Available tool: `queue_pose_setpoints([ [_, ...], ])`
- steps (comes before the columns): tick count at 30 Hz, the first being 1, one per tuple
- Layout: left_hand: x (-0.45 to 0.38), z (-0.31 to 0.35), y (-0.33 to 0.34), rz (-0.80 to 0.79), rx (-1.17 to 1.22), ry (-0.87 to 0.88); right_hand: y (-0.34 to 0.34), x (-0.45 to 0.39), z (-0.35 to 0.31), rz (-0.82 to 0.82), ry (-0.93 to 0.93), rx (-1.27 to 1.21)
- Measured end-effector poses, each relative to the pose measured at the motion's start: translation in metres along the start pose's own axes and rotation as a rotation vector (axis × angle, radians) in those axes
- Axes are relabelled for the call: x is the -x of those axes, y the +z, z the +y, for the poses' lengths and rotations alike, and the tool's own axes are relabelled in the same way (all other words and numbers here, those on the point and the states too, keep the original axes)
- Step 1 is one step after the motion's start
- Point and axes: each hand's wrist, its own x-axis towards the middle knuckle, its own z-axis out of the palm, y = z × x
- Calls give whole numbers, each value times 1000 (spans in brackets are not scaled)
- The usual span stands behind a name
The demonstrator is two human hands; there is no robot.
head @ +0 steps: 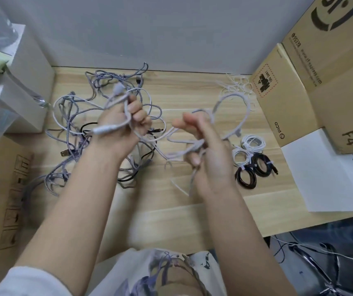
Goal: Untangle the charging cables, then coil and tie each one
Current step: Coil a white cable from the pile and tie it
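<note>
A pale grey braided cable (231, 99) runs between both hands above the wooden table (192, 218). My left hand (122, 127) grips several strands of it, with a white plug end sticking out to the left. My right hand (209, 150) pinches a bundle of the same cable, and a wide loop arcs up to its right. Behind my left hand lies a tangled heap of grey-purple and black cables (73, 133). Several tied coils (251, 159), white and black, lie to the right.
Cardboard boxes (312, 86) stand at the right, with a white sheet (325, 178) in front of them. A pile of white ties (237, 84) lies near the wall. A grey box (28, 82) and a brown carton (4, 189) stand at the left.
</note>
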Motion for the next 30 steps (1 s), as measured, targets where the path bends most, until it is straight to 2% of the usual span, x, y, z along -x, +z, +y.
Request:
queue_pose_setpoints([
  [8, 19, -20, 31, -139, -185, 124, 14, 2, 20, -150, -72, 338],
  [13, 17, -16, 22, -164, -273, 160, 9, 3, 5, -171, -58, 354],
  [18, 15, -12, 22, -83, -366, 221, 7, 8, -1, -266, 154, 347],
  [20, 10, -11, 18, 35, -510, 286, 8, 11, -4, -272, 178, 313],
  [23, 4, -11, 5, 112, -657, 321, 6, 14, -11, -145, 86, 301],
  [27, -2, -2, -13, 101, -607, 154, -2, 15, -21, -35, -92, 172],
  [30, -9, 6, -24, 141, -554, 41, -5, 19, -28, -58, -224, 119],
])
